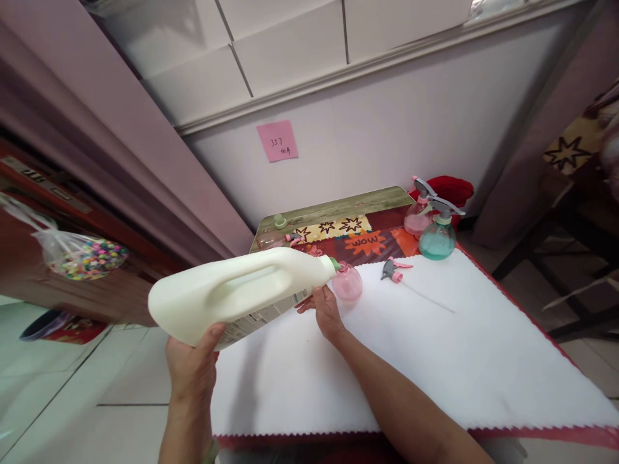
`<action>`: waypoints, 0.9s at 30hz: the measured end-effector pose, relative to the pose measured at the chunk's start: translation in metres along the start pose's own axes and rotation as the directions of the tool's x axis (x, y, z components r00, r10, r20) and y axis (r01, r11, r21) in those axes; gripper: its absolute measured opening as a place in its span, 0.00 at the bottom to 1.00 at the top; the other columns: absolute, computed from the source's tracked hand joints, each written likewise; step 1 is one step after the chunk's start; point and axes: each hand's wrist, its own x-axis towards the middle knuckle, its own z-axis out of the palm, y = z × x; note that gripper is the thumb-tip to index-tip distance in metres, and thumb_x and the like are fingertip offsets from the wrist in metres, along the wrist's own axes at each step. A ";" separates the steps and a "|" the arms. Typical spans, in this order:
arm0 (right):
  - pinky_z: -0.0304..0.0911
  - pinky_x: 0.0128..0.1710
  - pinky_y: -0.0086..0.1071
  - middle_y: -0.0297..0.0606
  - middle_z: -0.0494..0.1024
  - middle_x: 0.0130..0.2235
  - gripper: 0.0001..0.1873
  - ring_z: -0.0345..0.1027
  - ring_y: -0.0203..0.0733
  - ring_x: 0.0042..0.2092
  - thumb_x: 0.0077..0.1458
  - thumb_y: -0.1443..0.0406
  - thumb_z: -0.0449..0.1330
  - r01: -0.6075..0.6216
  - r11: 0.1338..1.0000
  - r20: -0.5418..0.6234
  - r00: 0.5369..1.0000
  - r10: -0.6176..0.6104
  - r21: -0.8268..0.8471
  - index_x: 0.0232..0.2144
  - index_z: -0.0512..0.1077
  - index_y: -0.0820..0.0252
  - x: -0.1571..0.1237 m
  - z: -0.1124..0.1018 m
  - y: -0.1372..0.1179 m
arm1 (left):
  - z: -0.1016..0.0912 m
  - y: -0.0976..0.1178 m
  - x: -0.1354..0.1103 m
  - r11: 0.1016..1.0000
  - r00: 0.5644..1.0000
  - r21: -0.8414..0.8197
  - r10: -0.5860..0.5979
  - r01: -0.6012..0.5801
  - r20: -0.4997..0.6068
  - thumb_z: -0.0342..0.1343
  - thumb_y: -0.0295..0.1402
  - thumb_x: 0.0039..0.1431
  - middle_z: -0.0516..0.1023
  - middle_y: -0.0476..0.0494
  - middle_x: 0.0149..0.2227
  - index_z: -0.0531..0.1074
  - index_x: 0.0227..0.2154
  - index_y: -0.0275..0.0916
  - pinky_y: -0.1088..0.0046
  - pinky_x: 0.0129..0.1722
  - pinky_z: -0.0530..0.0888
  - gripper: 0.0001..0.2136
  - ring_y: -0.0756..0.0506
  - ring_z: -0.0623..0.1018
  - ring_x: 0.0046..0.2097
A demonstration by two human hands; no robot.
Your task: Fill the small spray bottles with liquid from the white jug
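Note:
My left hand (192,364) grips the base of a large white jug (232,293) and holds it tipped on its side. The jug's spout rests over the open neck of a small pink bottle (348,282) that stands on the white cloth (435,348). My right hand (326,312) is closed under the jug's neck, right beside the pink bottle; its fingertips are partly hidden. A pink and grey spray head (394,269) with its long tube lies loose on the cloth to the right of the bottle.
A pink spray bottle (416,216) and a teal spray bottle (438,235) stand at the table's far right. Another bottle (275,240) lies at the far left edge. A wall with a pink note (277,140) is behind; a bag of coloured beads (80,256) hangs at left.

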 end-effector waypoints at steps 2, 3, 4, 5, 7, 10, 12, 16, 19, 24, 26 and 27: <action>0.75 0.23 0.34 0.38 0.80 0.31 0.32 0.77 0.42 0.26 0.56 0.38 0.57 -0.001 1.000 0.001 1.000 0.001 0.000 0.43 0.68 0.60 0.000 0.000 0.000 | 0.001 0.001 0.000 0.999 1.000 -0.041 -0.010 0.010 0.012 0.75 0.37 0.36 0.81 0.46 0.35 0.79 0.43 0.38 0.74 0.35 0.78 0.27 0.45 0.79 0.37; 0.75 0.23 0.34 0.38 0.80 0.31 0.32 0.77 0.42 0.25 0.56 0.38 0.57 -0.002 1.000 0.001 1.000 0.002 0.000 0.42 0.68 0.60 0.000 0.000 0.000 | 0.001 0.001 0.000 0.998 1.000 -0.054 -0.015 0.016 0.016 0.75 0.36 0.36 0.81 0.46 0.35 0.79 0.43 0.38 0.74 0.34 0.78 0.27 0.46 0.79 0.36; 0.75 0.23 0.34 0.38 0.80 0.30 0.32 0.77 0.42 0.25 0.56 0.37 0.57 -0.003 1.000 0.001 1.000 0.003 0.000 0.42 0.68 0.60 0.000 0.000 0.000 | 0.002 0.001 0.000 0.998 1.000 -0.056 -0.018 0.019 0.016 0.75 0.36 0.35 0.81 0.47 0.35 0.79 0.44 0.37 0.75 0.34 0.77 0.28 0.47 0.78 0.35; 0.74 0.23 0.34 0.38 0.80 0.30 0.32 0.77 0.42 0.25 0.56 0.37 0.57 -0.004 1.000 0.001 1.000 0.004 0.001 0.42 0.68 0.60 0.000 0.000 0.000 | 0.002 0.002 0.000 0.998 1.000 -0.056 -0.021 0.021 0.013 0.76 0.36 0.35 0.81 0.47 0.34 0.79 0.43 0.37 0.74 0.34 0.77 0.28 0.47 0.78 0.34; 0.75 0.22 0.35 0.38 0.80 0.30 0.33 0.77 0.43 0.26 0.55 0.37 0.57 -0.004 1.000 0.000 1.000 0.004 0.000 0.42 0.68 0.60 0.000 0.000 -0.001 | 0.002 0.002 0.000 0.998 1.000 -0.050 -0.024 0.024 -0.002 0.76 0.36 0.33 0.80 0.48 0.33 0.79 0.43 0.37 0.73 0.34 0.77 0.28 0.47 0.77 0.33; 0.75 0.23 0.35 0.39 0.80 0.31 0.33 0.78 0.43 0.26 0.55 0.37 0.57 -0.001 1.000 -0.003 1.000 0.001 0.002 0.42 0.68 0.60 0.000 0.000 -0.001 | 0.002 0.001 0.000 0.999 1.000 -0.036 -0.027 0.027 -0.011 0.76 0.37 0.33 0.80 0.48 0.32 0.78 0.43 0.36 0.71 0.34 0.78 0.29 0.45 0.78 0.35; 0.75 0.23 0.35 0.39 0.80 0.32 0.33 0.78 0.43 0.26 0.55 0.37 0.57 -0.001 1.000 -0.005 1.000 0.001 0.002 0.42 0.68 0.60 0.000 0.000 0.000 | 0.002 0.001 0.000 0.999 1.000 -0.026 -0.026 0.026 -0.009 0.75 0.37 0.34 0.80 0.47 0.33 0.78 0.43 0.36 0.71 0.35 0.78 0.29 0.45 0.78 0.36; 0.75 0.23 0.34 0.39 0.80 0.32 0.33 0.77 0.42 0.26 0.55 0.37 0.57 -0.007 1.000 -0.006 1.000 0.007 0.003 0.42 0.68 0.60 0.000 0.001 0.000 | 0.002 0.001 0.000 1.000 1.000 0.005 -0.026 0.026 -0.002 0.75 0.38 0.35 0.81 0.45 0.36 0.77 0.44 0.35 0.68 0.39 0.79 0.29 0.43 0.79 0.39; 0.75 0.23 0.34 0.39 0.80 0.32 0.33 0.77 0.42 0.26 0.55 0.37 0.57 -0.007 1.000 -0.010 1.000 0.008 0.008 0.42 0.68 0.60 0.000 0.001 -0.001 | 0.002 0.001 0.000 1.000 1.000 -0.005 -0.011 0.011 0.001 0.74 0.38 0.35 0.81 0.44 0.36 0.77 0.44 0.35 0.67 0.42 0.79 0.29 0.42 0.80 0.40; 0.75 0.23 0.34 0.38 0.80 0.31 0.33 0.77 0.42 0.26 0.55 0.37 0.57 -0.009 1.000 -0.007 1.000 0.009 0.010 0.43 0.68 0.60 0.000 0.001 -0.001 | 0.003 0.002 -0.001 0.999 1.000 -0.033 -0.011 0.011 0.001 0.75 0.37 0.35 0.82 0.44 0.37 0.78 0.44 0.36 0.68 0.44 0.78 0.28 0.43 0.80 0.41; 0.74 0.23 0.34 0.38 0.80 0.31 0.33 0.77 0.42 0.26 0.55 0.37 0.57 -0.005 1.000 -0.007 1.000 0.005 0.013 0.43 0.68 0.60 0.000 0.001 0.000 | 0.003 0.003 -0.001 0.999 1.000 -0.025 -0.021 0.021 -0.002 0.75 0.37 0.35 0.82 0.44 0.37 0.78 0.45 0.36 0.67 0.44 0.79 0.29 0.42 0.80 0.42; 0.75 0.23 0.34 0.39 0.80 0.31 0.33 0.77 0.42 0.26 0.55 0.37 0.57 -0.003 1.000 -0.006 1.000 0.003 0.013 0.43 0.68 0.60 0.000 0.001 0.000 | 0.003 0.003 -0.002 0.999 1.000 -0.023 -0.026 0.026 -0.003 0.75 0.37 0.35 0.82 0.44 0.37 0.78 0.45 0.36 0.67 0.44 0.79 0.30 0.42 0.80 0.42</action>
